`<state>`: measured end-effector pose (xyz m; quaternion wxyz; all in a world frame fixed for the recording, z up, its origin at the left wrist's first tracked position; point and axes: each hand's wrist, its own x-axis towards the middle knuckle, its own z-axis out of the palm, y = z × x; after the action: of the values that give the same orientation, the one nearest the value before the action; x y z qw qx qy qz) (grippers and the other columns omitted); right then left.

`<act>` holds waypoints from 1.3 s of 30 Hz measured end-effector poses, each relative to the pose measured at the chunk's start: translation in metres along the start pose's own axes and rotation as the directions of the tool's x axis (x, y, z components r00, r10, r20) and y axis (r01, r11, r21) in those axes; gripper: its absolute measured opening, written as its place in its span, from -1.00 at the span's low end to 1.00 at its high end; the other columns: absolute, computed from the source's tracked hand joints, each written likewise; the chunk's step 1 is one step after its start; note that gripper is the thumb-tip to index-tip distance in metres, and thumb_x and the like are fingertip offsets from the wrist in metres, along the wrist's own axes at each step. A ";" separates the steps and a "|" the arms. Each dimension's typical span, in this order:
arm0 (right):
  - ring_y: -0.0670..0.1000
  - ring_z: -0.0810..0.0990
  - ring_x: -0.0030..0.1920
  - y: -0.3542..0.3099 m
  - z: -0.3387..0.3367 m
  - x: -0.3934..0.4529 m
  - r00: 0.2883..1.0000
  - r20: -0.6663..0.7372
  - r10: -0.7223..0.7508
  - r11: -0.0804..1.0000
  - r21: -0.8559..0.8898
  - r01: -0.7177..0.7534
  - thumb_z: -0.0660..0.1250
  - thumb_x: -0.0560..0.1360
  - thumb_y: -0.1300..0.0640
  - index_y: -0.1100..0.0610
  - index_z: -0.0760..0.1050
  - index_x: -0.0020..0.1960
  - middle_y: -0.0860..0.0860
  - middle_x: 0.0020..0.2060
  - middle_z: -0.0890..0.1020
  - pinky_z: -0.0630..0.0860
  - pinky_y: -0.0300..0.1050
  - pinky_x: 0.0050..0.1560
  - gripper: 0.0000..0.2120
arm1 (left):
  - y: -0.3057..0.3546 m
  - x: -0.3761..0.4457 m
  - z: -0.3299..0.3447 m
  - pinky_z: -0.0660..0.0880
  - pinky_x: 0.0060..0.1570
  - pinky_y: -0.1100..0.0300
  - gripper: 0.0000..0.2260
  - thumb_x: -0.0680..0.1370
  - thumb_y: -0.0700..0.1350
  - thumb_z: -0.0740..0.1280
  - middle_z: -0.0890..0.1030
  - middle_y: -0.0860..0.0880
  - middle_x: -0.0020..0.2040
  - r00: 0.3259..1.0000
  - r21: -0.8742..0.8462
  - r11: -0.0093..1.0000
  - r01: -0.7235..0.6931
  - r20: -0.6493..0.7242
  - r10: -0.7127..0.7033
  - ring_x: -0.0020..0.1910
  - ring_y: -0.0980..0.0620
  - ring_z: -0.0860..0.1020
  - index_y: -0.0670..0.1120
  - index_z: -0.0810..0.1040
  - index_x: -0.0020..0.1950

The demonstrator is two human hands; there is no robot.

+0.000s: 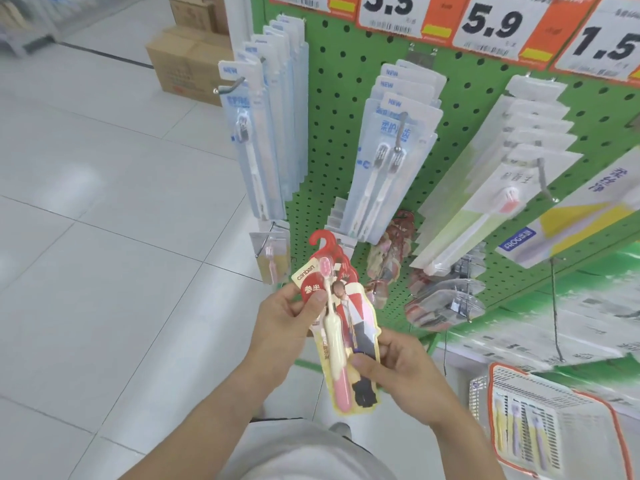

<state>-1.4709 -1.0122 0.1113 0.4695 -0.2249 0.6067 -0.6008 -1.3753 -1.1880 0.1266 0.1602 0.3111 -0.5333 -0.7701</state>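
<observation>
Toothbrush pack [348, 318] wasn't hung on the pegboard [332, 98] yet, guessing that's what's left; left hand [287, 315] pinched its top at 10 o'clock, right hand [407, 374] gripped its bottom at 4 o'clock.

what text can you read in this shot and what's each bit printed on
"canban": toothbrush pack held by the left hand and right hand.
"5.5": left price sign atop the pegboard.
"5.9": middle price sign.
"1.5": right price sign.
"NEW": blue toothbrush packs hanging on hooks.
"FROG": yellow and white pack.
Chinese characters on the packs and the signs' small print: too blurred to read.
</observation>
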 end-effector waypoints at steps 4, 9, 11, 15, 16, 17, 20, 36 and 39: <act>0.06 0.54 -0.41 0.001 0.006 0.004 0.997 -0.070 0.012 1.000 -0.015 -0.013 0.44 0.51 0.21 0.43 0.49 0.00 0.18 -0.32 0.57 0.48 -0.18 -0.30 -0.72 | 0.002 0.000 -0.008 0.64 -0.12 0.09 -0.82 0.63 -0.19 0.31 0.74 -0.19 -0.01 0.997 0.020 0.998 0.053 0.048 -0.054 -0.09 -0.11 0.71 -0.14 0.63 0.19; -0.06 0.54 -0.42 0.001 0.015 0.004 0.993 -0.119 -0.005 1.000 0.020 0.007 0.41 0.56 0.30 0.36 0.56 0.08 0.07 -0.31 0.65 0.36 -0.25 -0.36 -0.85 | -0.004 -0.004 -0.009 0.62 0.06 -0.07 -0.80 0.63 -0.13 0.31 0.70 -0.28 0.06 0.993 -0.011 0.997 0.077 0.089 -0.076 0.02 -0.28 0.67 -0.16 0.63 0.18; -0.01 0.63 -0.37 -0.004 0.020 0.002 0.995 -0.100 0.011 0.998 0.060 -0.005 0.43 0.54 0.31 0.32 0.56 0.13 0.12 -0.24 0.71 0.45 -0.26 -0.35 -0.82 | -0.005 -0.003 -0.009 0.63 0.01 -0.05 -0.80 0.63 -0.15 0.29 0.70 -0.29 0.04 0.996 -0.029 0.997 0.070 0.057 -0.068 -0.03 -0.27 0.67 -0.21 0.62 0.18; 0.23 0.70 -0.13 -0.001 0.019 0.001 0.996 -0.086 0.029 0.996 0.085 -0.021 0.51 0.42 0.23 0.21 0.56 0.26 0.34 -0.04 0.70 0.61 -0.05 -0.18 -0.59 | -0.006 -0.003 -0.006 0.63 -0.04 -0.03 -0.79 0.63 -0.15 0.30 0.71 -0.29 0.02 0.998 -0.037 0.998 0.054 0.035 -0.052 -0.07 -0.22 0.67 -0.23 0.61 0.18; 0.24 0.70 -0.13 -0.001 0.018 0.001 0.995 -0.095 0.025 0.997 0.081 -0.017 0.52 0.41 0.24 0.19 0.57 0.25 0.34 -0.04 0.70 0.61 -0.03 -0.16 -0.58 | -0.006 -0.004 -0.005 0.63 -0.05 -0.01 -0.78 0.63 -0.16 0.30 0.71 -0.29 0.02 0.998 -0.040 0.998 0.051 0.036 -0.050 -0.08 -0.21 0.68 -0.23 0.61 0.19; 0.27 0.70 -0.12 -0.001 0.018 0.001 0.995 -0.102 0.025 0.997 0.077 -0.017 0.52 0.41 0.24 0.17 0.58 0.24 0.34 -0.04 0.70 0.62 0.00 -0.14 -0.59 | -0.006 -0.004 -0.004 0.63 -0.06 0.01 -0.78 0.63 -0.17 0.29 0.71 -0.29 0.03 0.998 -0.041 0.998 0.046 0.037 -0.045 -0.08 -0.19 0.68 -0.22 0.61 0.20; 0.36 0.70 -0.09 -0.001 0.017 0.000 0.994 -0.106 0.018 0.997 0.073 -0.010 0.52 0.42 0.24 0.15 0.60 0.23 0.34 -0.04 0.70 0.63 0.06 -0.08 -0.61 | -0.006 -0.004 -0.002 0.64 -0.07 0.03 -0.79 0.63 -0.18 0.29 0.71 -0.29 0.02 0.999 -0.046 0.999 0.028 0.038 -0.026 -0.09 -0.18 0.67 -0.22 0.61 0.20; 0.19 0.73 -0.16 -0.007 0.017 -0.008 0.992 -0.125 0.022 0.995 0.103 -0.009 0.52 0.39 0.34 0.28 0.49 0.26 0.28 -0.05 0.72 0.69 0.04 -0.11 -0.53 | 0.008 -0.002 0.000 0.65 -0.06 0.07 -0.77 0.66 -0.12 0.26 0.71 -0.24 0.04 0.998 -0.111 0.994 -0.021 -0.062 0.015 -0.03 -0.18 0.70 -0.20 0.59 0.23; 0.21 0.73 -0.15 -0.008 0.018 -0.007 0.989 -0.144 0.019 0.994 0.109 -0.003 0.51 0.39 0.35 0.28 0.49 0.26 0.28 -0.05 0.72 0.68 0.02 -0.14 -0.54 | 0.008 -0.006 0.003 0.65 -0.11 0.11 -0.72 0.67 -0.05 0.22 0.72 -0.21 0.04 1.000 -0.073 0.997 -0.006 -0.025 0.004 -0.03 -0.18 0.71 -0.20 0.58 0.21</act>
<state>-1.4552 -1.0176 0.1241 0.4390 -0.1513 0.6068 -0.6451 -1.3732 -1.1848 0.1363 0.1800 0.3135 -0.5035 -0.7847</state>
